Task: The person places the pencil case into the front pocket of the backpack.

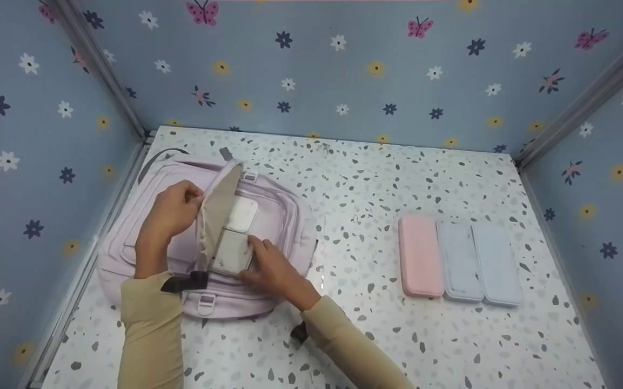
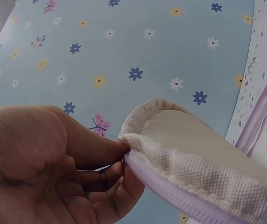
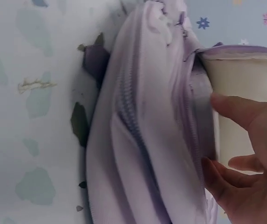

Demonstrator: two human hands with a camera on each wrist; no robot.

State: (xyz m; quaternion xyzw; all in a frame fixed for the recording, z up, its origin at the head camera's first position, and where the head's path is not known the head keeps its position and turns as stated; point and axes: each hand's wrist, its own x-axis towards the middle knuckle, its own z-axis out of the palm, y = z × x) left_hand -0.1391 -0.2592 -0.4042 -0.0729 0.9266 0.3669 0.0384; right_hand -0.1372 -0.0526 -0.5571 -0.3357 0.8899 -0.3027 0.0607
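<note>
Backpack [image 1: 279,216]: flat on bench [image 1: 376,178], flap up.
Left hand [image 1: 173,210]: pinches flap [image 1: 216,208], keeping pocket open.
Right hand [image 1: 270,267]: grips white case [image 1: 231,251] at pocket mouth.

on the speckled worktop [image 1: 376,335] we note three slim cases lying side by side, touching: a pink case [image 1: 420,256], a grey-blue case [image 1: 459,261], a pale blue case [image 1: 497,263]. flowered blue walls [image 1: 343,70] around.
</note>
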